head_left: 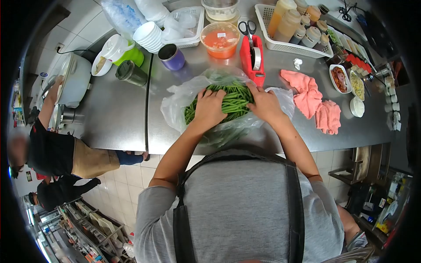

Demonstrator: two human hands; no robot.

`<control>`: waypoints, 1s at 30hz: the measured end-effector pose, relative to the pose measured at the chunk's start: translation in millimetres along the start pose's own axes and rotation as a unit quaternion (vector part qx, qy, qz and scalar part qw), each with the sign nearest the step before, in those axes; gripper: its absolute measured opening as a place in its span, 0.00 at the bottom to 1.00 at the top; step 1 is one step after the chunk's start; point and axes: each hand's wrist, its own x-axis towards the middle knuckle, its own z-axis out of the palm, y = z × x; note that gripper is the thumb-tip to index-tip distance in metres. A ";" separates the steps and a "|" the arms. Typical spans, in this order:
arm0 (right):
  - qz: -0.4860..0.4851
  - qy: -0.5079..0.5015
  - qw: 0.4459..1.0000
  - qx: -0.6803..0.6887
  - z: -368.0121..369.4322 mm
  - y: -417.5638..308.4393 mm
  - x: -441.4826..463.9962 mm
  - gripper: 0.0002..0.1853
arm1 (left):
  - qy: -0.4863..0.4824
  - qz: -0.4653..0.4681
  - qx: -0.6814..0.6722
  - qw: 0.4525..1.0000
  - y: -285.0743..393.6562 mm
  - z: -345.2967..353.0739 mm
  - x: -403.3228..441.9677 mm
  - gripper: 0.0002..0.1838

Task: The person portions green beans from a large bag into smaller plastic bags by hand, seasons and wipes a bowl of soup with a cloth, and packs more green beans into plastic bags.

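A clear plastic bag point(175, 98) lies opened out on the steel counter, with a heap of green beans point(235, 97) inside. My left hand point(210, 107) rests on the left part of the beans, its fingers bent down over them. On the right side of the heap, my right hand point(264, 104) touches the beans and the bag's edge, its fingers pointing up and left. What lies under the fingertips of both hands is hidden. Just behind the bag stands a red tape dispenser point(252, 65) with black scissors point(247, 29) in its top.
Pink cloths point(305, 92) lie to the right. Behind are an orange-filled tub point(220, 40), a purple cup point(172, 58) and a bottle basket point(291, 47). A dark tumbler point(131, 73) stands left. A person in an apron point(90, 158) is at far left, another person below.
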 end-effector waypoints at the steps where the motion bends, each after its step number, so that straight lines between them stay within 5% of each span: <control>1: -0.001 0.002 1.000 -0.001 1.3 3.8 0.7 0.37 | -0.016 -0.020 -0.037 0.999 -1.1 -7.3 -2.7 0.33; 10: -0.025 -0.035 0.998 0.049 -7.3 2.0 -8.3 0.34 | 0.030 -0.052 -0.334 0.941 -33.7 -39.3 -36.4 0.31; 16: -0.201 0.027 0.970 0.133 -30.1 -35.6 -9.3 0.39 | 0.087 -0.063 -0.503 0.857 -34.3 -47.0 -39.1 0.29; 19: -0.181 -0.059 0.817 0.545 -24.7 -63.1 -4.0 0.51 | 0.119 -0.035 -0.531 0.838 -25.9 -45.8 -33.6 0.31; 22: -0.180 -0.015 0.746 0.641 0.0 -79.0 3.2 0.57 | 0.086 0.009 -0.582 0.808 -17.0 -33.2 -24.8 0.31; 24: -0.181 0.035 0.720 0.669 -2.8 -94.4 1.9 0.50 | 0.115 0.094 -0.517 0.843 -13.8 -25.2 -17.7 0.31; 26: -0.123 0.075 0.719 0.680 -2.3 -100.1 1.9 0.42 | 0.112 0.091 -0.446 0.884 -6.5 -22.5 -14.0 0.32; 27: -0.098 0.107 0.719 0.680 -6.8 -108.8 0.6 0.24 | 0.102 0.056 -0.433 0.894 4.8 -31.5 -14.7 0.32; 30: -0.098 0.166 0.700 0.688 1.2 -103.6 9.0 0.11 | 0.111 -0.004 -0.394 0.912 16.7 -26.4 -19.9 0.34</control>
